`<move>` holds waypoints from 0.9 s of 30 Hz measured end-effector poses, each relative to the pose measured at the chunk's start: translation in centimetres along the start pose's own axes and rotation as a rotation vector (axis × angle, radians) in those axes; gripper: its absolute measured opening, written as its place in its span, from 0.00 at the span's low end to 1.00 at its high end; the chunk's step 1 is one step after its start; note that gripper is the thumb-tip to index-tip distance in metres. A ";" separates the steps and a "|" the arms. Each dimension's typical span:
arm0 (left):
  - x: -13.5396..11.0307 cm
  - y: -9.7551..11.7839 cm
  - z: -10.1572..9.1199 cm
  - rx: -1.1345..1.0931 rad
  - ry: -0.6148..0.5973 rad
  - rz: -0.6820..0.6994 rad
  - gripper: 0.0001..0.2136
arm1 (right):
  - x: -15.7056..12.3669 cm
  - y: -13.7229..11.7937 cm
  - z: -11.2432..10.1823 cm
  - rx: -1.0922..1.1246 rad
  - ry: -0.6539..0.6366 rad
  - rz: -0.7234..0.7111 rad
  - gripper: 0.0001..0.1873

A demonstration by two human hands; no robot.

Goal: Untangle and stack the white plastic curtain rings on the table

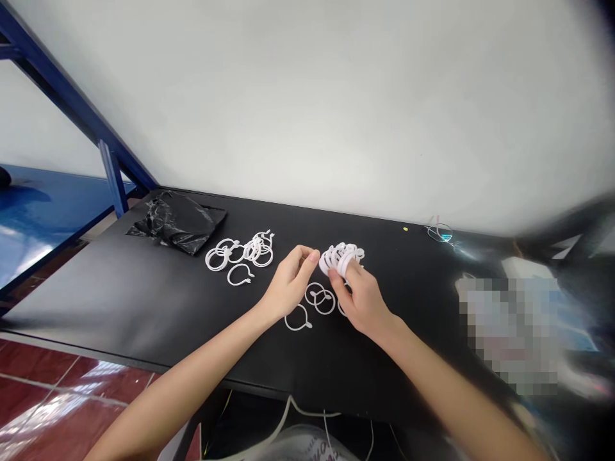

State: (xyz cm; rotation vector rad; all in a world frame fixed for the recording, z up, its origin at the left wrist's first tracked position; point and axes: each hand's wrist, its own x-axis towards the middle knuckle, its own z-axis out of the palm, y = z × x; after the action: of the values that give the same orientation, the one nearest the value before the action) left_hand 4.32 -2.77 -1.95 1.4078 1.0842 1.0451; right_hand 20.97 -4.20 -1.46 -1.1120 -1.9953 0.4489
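Note:
My right hand (365, 294) is closed on a bunch of white plastic rings (338, 257), stacked side by side above the table. Close on its left is my left hand (293, 278), its fingers curled and the thumb pressed toward the index finger. Whatever that pinch holds, if anything, is hidden. Below the hands lie several loose white rings (325, 303), thin hoops with small tabs; one is partly covered by my right hand. A single ring (296, 317) rests nearer to me. To the left is a heap of similar rings (259, 250), with an open-ended ring (239, 274) in front.
A crumpled black plastic bag (185, 218) lies at the back left of the black table (168, 307). Glasses (439, 232) sit by the wall at the back right. Blurred packages (528, 275) are on the right. A blue frame (62, 89) rises at the left.

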 end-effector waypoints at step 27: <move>0.0 1.3 -0.9 -0.401 -0.266 -0.315 0.17 | -0.3 1.2 1.0 -0.177 -0.161 -0.385 0.12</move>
State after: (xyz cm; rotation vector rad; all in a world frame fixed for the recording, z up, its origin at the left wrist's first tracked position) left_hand 3.58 -2.66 -0.61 0.9824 0.8137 0.7678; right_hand 20.90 -3.70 -2.93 -0.7838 -2.3625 0.1654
